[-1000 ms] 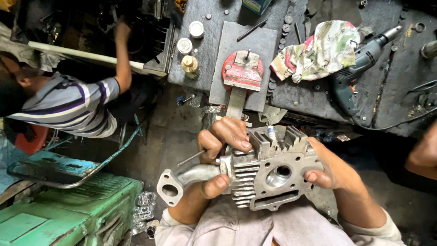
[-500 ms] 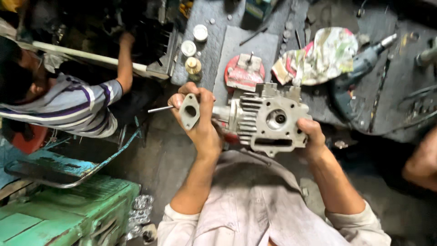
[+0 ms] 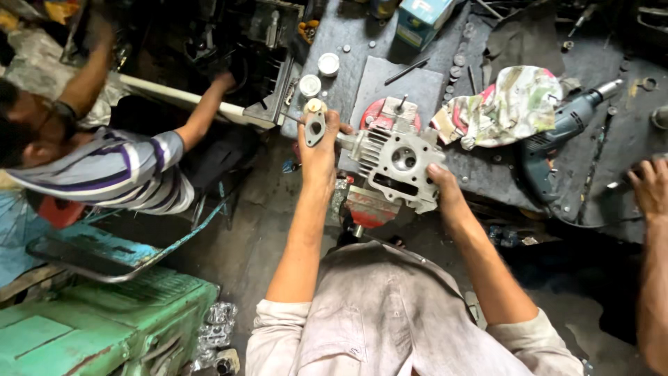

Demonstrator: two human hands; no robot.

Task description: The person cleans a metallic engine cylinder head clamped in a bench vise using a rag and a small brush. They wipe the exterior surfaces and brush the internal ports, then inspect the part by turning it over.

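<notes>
Compared with half a second ago, we see the finned metal engine part (image 3: 398,167) carried further up and forward, so that it now hangs over the near edge of the dark tabletop (image 3: 626,139) rather than close above our lap. The left hand (image 3: 319,150) has its fingers wrapped around the flanged pipe (image 3: 314,128) at the part's left end, with the flange now standing upright above the knuckles. The right hand (image 3: 442,186) supports the part's lower right corner, thumb on the face and the other fingers hidden behind it. The part's flat face with its round opening is turned towards us.

A blue and white carton (image 3: 422,17) lies at the far edge of the tabletop, above the part. Two round white lids (image 3: 319,75) sit to the left of a grey mat (image 3: 396,83). A red round item (image 3: 379,115) shows just behind the part. To the right lie a patterned rag (image 3: 508,104) and a power drill (image 3: 563,132). A green box (image 3: 104,327) stands at lower left. A person in a striped shirt (image 3: 118,174) works at the left, and another person's hand (image 3: 650,188) rests at the right edge.
</notes>
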